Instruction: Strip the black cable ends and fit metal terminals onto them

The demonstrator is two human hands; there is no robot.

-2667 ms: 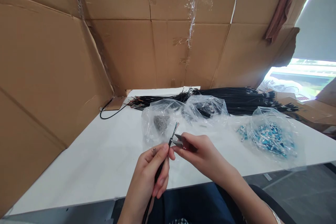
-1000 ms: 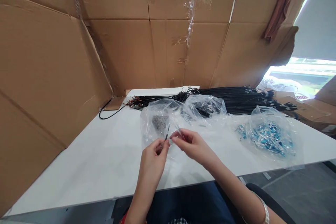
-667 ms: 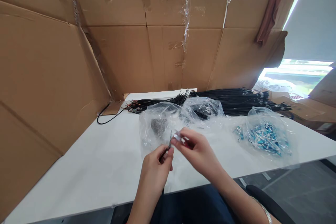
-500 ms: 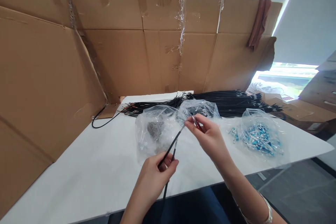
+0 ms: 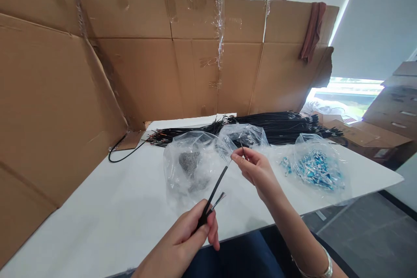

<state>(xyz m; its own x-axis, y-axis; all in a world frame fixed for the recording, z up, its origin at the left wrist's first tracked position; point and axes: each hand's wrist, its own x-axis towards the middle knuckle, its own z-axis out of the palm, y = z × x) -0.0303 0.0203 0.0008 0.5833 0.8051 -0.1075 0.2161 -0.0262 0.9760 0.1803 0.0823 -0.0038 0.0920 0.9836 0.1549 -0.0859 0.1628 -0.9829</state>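
Note:
A black cable (image 5: 215,189) runs up from my left hand (image 5: 192,234), whose fingers are wrapped round it. Beside it, a second cable end with splayed bare wire strands (image 5: 220,200) sticks out of the same grip. My right hand (image 5: 256,167) pinches the bare wire tip of the longer piece between thumb and forefinger. A thin dark tool (image 5: 243,151) pokes out from among the right fingers; its kind is mostly hidden. Just behind the hands lies a clear plastic bag (image 5: 176,169) with a grey clump of small parts (image 5: 189,163).
Black cables (image 5: 273,128) lie bundled along the back of the white table (image 5: 107,208). Another clear bag (image 5: 241,132) stands before them. At right, a bag holds blue-and-silver terminals (image 5: 319,169). Cardboard walls (image 5: 137,74) rise behind and at left.
My left hand has moved down and turned, and the second cable's bare strands have come into view, splayed to the right. The right hand keeps its pinch. The view has shifted slightly.

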